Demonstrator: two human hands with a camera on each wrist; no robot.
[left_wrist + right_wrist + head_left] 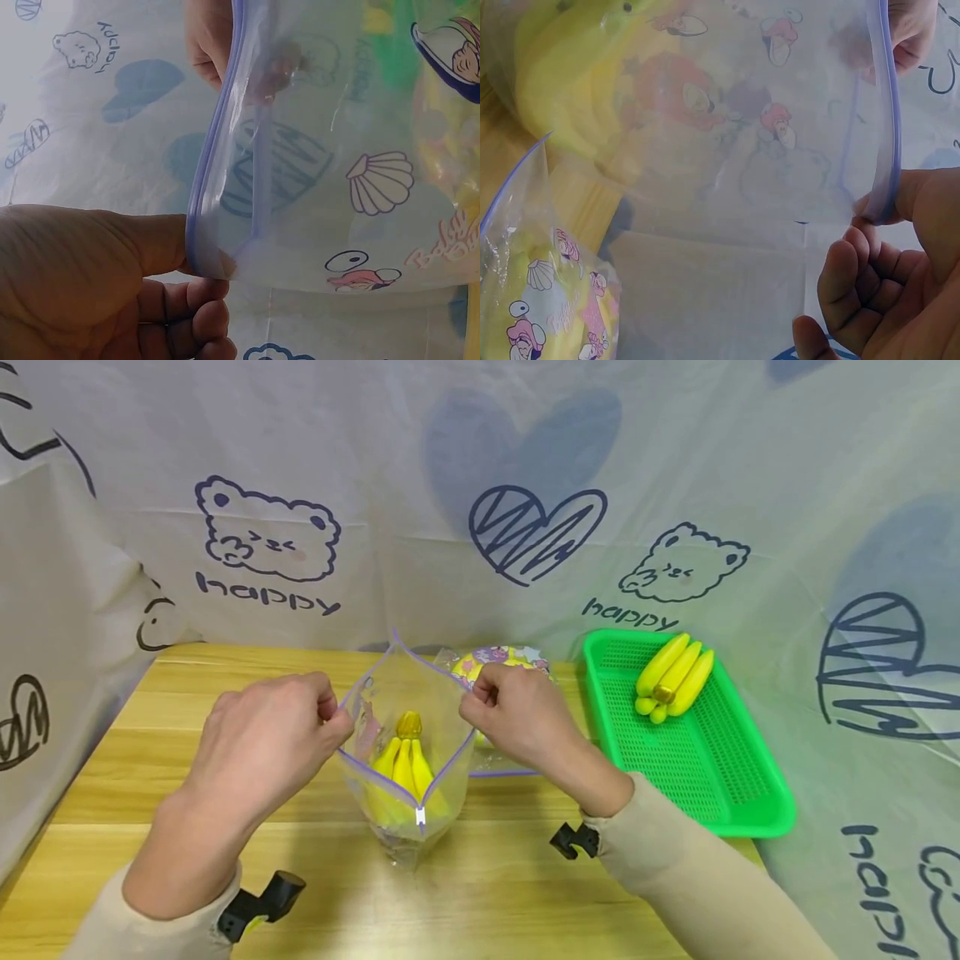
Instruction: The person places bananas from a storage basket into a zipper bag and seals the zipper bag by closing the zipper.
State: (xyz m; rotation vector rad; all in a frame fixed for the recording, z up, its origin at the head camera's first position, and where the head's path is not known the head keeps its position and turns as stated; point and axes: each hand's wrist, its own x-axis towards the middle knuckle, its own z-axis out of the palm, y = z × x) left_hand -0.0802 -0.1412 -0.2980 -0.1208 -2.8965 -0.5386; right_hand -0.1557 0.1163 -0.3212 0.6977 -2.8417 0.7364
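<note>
A clear zip bag [442, 693] with a purple rim stands on the table with its mouth spread into a diamond. Inside it lies a bunch of bananas [405, 764], stem end up. My left hand [258, 752] pinches the left side of the rim between thumb and fingers, and my right hand [525, 718] pinches the right side. A white slider [420, 816] sits at the near corner of the mouth. In the left wrist view the thumb presses on the purple zip edge [201, 195]; shell and cartoon prints show on the plastic.
Behind my right hand lies a second printed zip bag [517, 658] with yellow contents. To the right, a green plastic basket [750, 752] holds another bunch of bananas [675, 677]. A patterned cloth [405, 468] hangs behind the wooden table [187, 702].
</note>
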